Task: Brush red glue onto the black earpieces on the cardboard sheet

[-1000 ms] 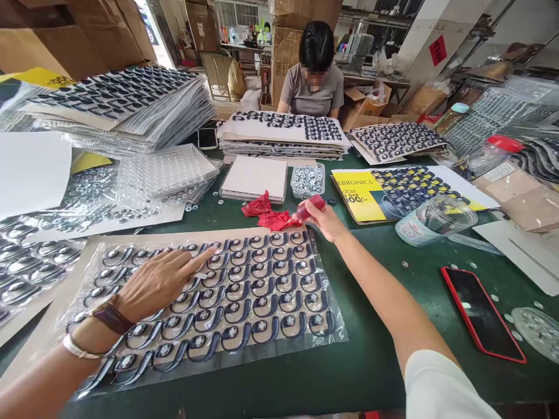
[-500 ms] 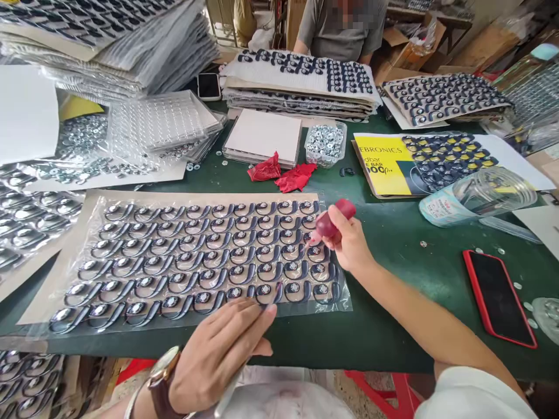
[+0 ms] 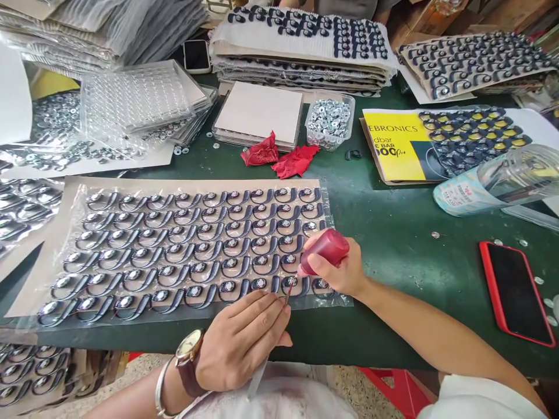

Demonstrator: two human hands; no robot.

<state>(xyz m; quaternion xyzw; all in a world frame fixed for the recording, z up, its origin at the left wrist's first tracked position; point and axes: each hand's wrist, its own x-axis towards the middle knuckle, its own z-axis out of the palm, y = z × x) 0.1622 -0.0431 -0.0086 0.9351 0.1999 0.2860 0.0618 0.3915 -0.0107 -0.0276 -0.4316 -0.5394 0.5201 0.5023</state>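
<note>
A clear plastic tray (image 3: 65,302) holding rows of dark ear-hook parts with silver discs lies on cardboard on the green table (image 3: 393,233). My right hand (image 3: 338,270) grips a small red squeeze bottle (image 3: 325,250), tilted down-left, its thin nozzle touching a part in the tray's near row at the right end. My left hand (image 3: 242,343), with a watch on the wrist, rests on the tray's near edge, fingers together and stretched flat beside the nozzle. A thin clear strip shows under that hand; I cannot make out whether the hand holds it.
Red crumpled cloths (image 3: 283,160), a tub of silver washers (image 3: 329,119) and a white board stack (image 3: 259,113) lie beyond the tray. A red-cased phone (image 3: 517,294) and a tipped clear jar (image 3: 493,183) sit right. Tray stacks (image 3: 301,52) fill the back and left.
My right hand brought the red bottle from beside the red cloths down to the tray's near right corner. My left hand slid from the tray's middle to its near edge. The view tilted down.
</note>
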